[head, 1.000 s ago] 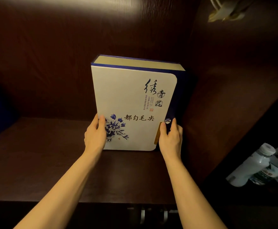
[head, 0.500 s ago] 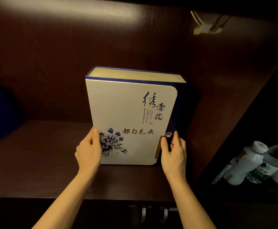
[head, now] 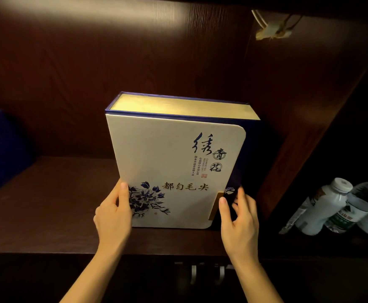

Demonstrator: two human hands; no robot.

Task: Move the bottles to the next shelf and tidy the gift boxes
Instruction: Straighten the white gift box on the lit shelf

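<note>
**Left hand and right hand hold gift box upright on shelf**

The left hand grips the gift box at its lower left edge: the thumb lies flat on the white front beside the blue flower print, and the fingers go round behind the edge, out of sight. The right hand holds the lower right edge. Its thumb rests on the front by the gold tab, and its curled fingers touch the dark blue side. Both forearms reach in from the near edge.

The gift box stands on end on the dark wooden shelf, toward the right of the compartment. It tips slightly so that its pale gold top shows. Its white front faces the camera and carries black calligraphy and gold characters. Whether its back touches the far wall cannot be told.

A blue box sits at the far left of the same shelf, well apart from the gift box and partly cut off by the frame. A wooden divider stands just right of the gift box. Beyond it, in the next compartment, the bottles lie tilted and packed against each other, one white with a white cap and the others clear with green labels. A pale cable clip hangs at the top right. Metal handles show below the near edge of the shelf.
</note>
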